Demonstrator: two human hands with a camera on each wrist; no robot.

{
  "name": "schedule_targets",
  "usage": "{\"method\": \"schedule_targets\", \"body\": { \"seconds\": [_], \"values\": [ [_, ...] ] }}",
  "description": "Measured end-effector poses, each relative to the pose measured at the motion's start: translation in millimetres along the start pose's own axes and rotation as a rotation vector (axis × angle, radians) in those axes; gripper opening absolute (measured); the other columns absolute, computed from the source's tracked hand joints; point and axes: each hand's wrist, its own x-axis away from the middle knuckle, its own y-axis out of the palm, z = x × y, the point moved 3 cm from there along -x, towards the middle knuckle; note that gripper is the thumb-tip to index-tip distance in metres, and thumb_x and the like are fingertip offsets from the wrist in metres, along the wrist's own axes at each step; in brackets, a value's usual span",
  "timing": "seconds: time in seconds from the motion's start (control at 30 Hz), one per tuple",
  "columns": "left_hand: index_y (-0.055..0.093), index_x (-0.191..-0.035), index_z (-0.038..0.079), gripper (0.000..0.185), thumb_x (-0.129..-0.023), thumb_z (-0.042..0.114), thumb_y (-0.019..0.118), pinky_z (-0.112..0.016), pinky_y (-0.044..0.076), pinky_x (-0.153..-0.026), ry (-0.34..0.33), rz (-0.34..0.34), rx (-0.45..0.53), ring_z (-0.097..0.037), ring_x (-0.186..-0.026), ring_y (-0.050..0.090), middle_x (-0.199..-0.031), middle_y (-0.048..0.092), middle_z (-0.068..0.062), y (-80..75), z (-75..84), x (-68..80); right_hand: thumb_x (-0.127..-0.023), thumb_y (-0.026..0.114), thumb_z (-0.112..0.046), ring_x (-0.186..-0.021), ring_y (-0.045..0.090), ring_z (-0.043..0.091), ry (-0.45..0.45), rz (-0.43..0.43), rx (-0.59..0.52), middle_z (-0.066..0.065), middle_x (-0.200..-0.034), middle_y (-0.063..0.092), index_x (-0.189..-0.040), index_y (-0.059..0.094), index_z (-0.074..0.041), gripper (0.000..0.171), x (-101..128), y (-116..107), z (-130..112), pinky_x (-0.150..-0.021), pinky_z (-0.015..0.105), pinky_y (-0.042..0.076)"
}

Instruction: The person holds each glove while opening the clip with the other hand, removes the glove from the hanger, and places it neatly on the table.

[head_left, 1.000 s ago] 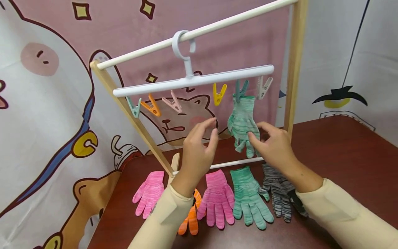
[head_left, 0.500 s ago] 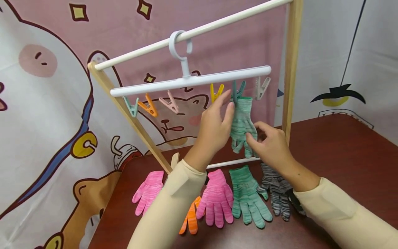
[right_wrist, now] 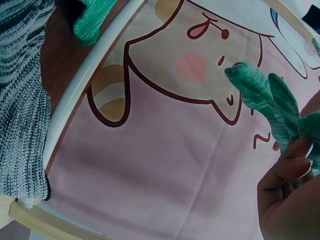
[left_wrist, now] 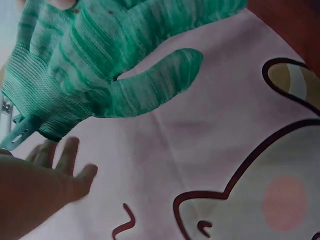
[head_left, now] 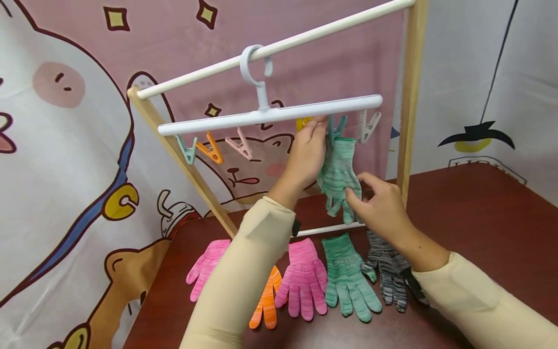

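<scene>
A green-and-white knit glove (head_left: 341, 167) hangs cuff up from a teal clothespin (head_left: 336, 128) under the white hanger (head_left: 279, 114). My right hand (head_left: 383, 203) pinches its lower right edge between thumb and fingers; the right wrist view shows the curled fingers at the glove (right_wrist: 265, 95). My left hand (head_left: 307, 150) is raised beside the cuff, partly covering the yellow clothespin (head_left: 301, 124). In the left wrist view, the fingers of the left hand (left_wrist: 45, 185) are fairly straight and reach behind the cuff, close to the teal clothespin (left_wrist: 24, 130).
Orange (head_left: 211, 149), pink (head_left: 240, 145) and white (head_left: 369, 127) clothespins hang bare. A wooden rack (head_left: 411, 97) carries the hanger. Below on the table (head_left: 471, 228) lie pink (head_left: 302, 281), green (head_left: 350, 281), orange (head_left: 268, 300) and grey (head_left: 390, 271) gloves.
My left hand has moved up and to the right, from the space left of the hanging glove to beside its cuff and clothespin. The right hand stays at the glove's edge.
</scene>
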Motion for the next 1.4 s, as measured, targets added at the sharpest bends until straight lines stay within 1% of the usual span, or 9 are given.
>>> {"method": "schedule_targets", "body": {
  "seconds": [0.13,0.17,0.33,0.43,0.6,0.77,0.97,1.17,1.4],
  "values": [
    [0.047,-0.149,0.009,0.044,-0.109,0.021,0.030,-0.021,0.040,-0.106,-0.077,-0.028,0.152,-0.011,-0.130,0.050,-0.141,0.058,-0.011,5.4,-2.4,-8.3,-0.089,0.069,-0.006,-0.044,0.040,0.007,-0.004,0.003,0.001,-0.003,-0.054,0.052,-0.093,0.065,-0.007,0.006,1,0,0,-0.045,0.024,0.035],
    [0.047,-0.149,0.008,0.045,-0.109,0.020,0.030,-0.021,0.036,-0.112,-0.088,-0.032,0.192,-0.010,-0.139,0.043,-0.148,0.053,-0.009,6.6,-2.8,-9.5,-0.089,0.069,-0.006,-0.044,0.040,0.007,-0.007,0.002,0.001,-0.003,-0.055,0.051,-0.093,0.065,-0.007,0.006,1,0,0,-0.046,0.024,0.036],
    [0.043,-0.149,0.001,0.045,-0.108,0.018,0.033,-0.029,0.037,-0.116,-0.176,-0.033,0.352,-0.021,-0.141,0.045,-0.147,0.054,-0.016,10.0,-2.0,-13.1,-0.089,0.069,-0.006,-0.044,0.040,0.006,-0.016,-0.002,0.001,-0.003,-0.054,0.050,-0.093,0.065,-0.007,0.006,2,0,-2,-0.045,0.025,0.036],
    [0.042,-0.149,-0.001,0.046,-0.108,0.017,0.035,-0.037,0.033,-0.119,-0.230,-0.014,0.414,-0.023,-0.145,0.041,-0.154,0.045,-0.015,9.6,0.6,-13.9,-0.089,0.069,-0.006,-0.044,0.039,0.006,-0.011,-0.005,-0.002,-0.003,-0.055,0.049,-0.092,0.063,-0.007,0.006,1,1,-2,-0.045,0.024,0.036],
    [0.044,-0.145,-0.005,0.045,-0.109,0.017,0.029,-0.035,0.032,-0.116,-0.202,-0.119,0.496,-0.029,-0.136,0.049,-0.139,0.056,-0.027,11.4,3.4,-15.2,-0.090,0.068,-0.006,-0.043,0.038,0.006,-0.002,-0.006,0.001,-0.003,-0.053,0.047,-0.091,0.062,-0.008,0.006,1,0,-2,-0.044,0.025,0.035],
    [0.042,-0.143,-0.009,0.046,-0.110,0.017,0.024,-0.023,0.038,-0.099,-0.174,-0.200,0.557,-0.037,-0.125,0.052,-0.131,0.056,-0.035,14.8,5.5,-15.4,-0.089,0.067,-0.006,-0.043,0.039,0.005,0.013,0.008,-0.002,-0.003,-0.052,0.047,-0.090,0.061,-0.007,0.006,0,-2,-3,-0.045,0.025,0.034],
    [0.046,-0.138,-0.012,0.046,-0.110,0.017,0.024,-0.020,0.043,-0.087,-0.118,-0.220,0.591,-0.018,-0.099,0.055,-0.112,0.058,-0.024,16.0,6.5,-16.5,-0.089,0.068,-0.007,-0.050,0.044,0.008,0.038,0.022,-0.019,0.002,-0.060,0.054,-0.097,0.065,-0.005,0.009,-1,-2,-3,-0.049,0.023,0.037],
    [0.050,-0.137,-0.014,0.046,-0.110,0.014,0.026,-0.018,0.044,-0.086,-0.072,-0.225,0.617,-0.009,-0.092,0.056,-0.109,0.059,-0.021,16.6,5.0,-16.5,-0.091,0.070,-0.011,-0.055,0.047,0.006,0.024,0.022,-0.026,0.002,-0.066,0.058,-0.104,0.068,-0.003,0.015,-1,0,-2,-0.052,0.020,0.039],
    [0.044,-0.138,-0.018,0.045,-0.109,0.012,0.027,-0.017,0.045,-0.085,-0.093,-0.216,0.737,-0.009,-0.091,0.057,-0.106,0.060,-0.015,17.7,5.0,-15.6,-0.092,0.069,-0.011,-0.047,0.040,0.007,0.016,0.023,-0.025,-0.003,-0.057,0.048,-0.091,0.064,-0.008,0.006,-1,-1,-2,-0.047,0.022,0.034]
  ]
}}
